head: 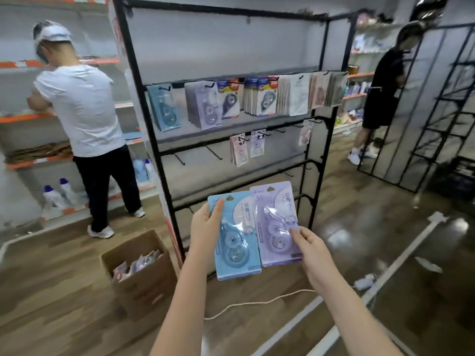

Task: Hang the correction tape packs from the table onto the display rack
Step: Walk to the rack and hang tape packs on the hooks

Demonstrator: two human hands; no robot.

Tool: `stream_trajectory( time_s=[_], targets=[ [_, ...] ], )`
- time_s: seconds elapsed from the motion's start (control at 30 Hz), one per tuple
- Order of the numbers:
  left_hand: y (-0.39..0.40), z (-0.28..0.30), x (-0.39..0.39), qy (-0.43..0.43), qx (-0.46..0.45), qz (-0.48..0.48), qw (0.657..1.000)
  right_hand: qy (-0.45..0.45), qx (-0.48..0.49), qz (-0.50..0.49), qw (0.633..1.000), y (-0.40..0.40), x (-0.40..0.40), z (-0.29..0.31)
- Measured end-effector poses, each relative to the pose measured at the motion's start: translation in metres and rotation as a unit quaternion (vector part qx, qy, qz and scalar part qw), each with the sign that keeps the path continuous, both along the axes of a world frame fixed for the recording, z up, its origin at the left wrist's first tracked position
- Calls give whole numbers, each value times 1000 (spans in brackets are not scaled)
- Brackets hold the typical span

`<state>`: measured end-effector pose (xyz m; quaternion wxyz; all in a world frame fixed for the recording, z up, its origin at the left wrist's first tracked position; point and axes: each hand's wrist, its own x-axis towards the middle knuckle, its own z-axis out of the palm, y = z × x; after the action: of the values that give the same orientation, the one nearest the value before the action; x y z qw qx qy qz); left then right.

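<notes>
Up close, 2 hands hold 2 packs side by side. The left hand (205,228) grips the blue pack (235,236) w/ thumb on front. The right hand (312,249) pinches the purple pack (279,224) at its lower right edge. Left on the floor sits 1 cardboard box (140,274) w/ more packs. Behind, the black display rack (231,119) has packs on its top 2 hook rows. 2 people stand farther back.

Shop: peg display rack (154,104) hung with carded packs (203,105), goods shelves (23,116), stock carton (141,273).
</notes>
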<state>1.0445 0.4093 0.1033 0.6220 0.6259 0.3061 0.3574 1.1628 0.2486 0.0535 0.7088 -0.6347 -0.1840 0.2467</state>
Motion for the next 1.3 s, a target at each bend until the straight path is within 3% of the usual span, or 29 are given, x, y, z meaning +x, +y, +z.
stream_trajectory(
  time_s=[0.43, 0.73, 0.93, 1.3],
  targets=[
    [28, -15, 222, 28, -14, -47, 998, 33, -2, -42, 999, 33, 206, -15],
    [57, 1, 328, 16, -7, 44, 999, 33, 15, 47, 998, 87, 346, -4],
    [85, 23, 334, 22, 57, 157, 986, 6, 42, 134, 990, 143, 372, 13],
    [143, 53, 265, 0, 137, 297, 945, -15, 81, 255, 964, 239, 306, 44]
  ],
)
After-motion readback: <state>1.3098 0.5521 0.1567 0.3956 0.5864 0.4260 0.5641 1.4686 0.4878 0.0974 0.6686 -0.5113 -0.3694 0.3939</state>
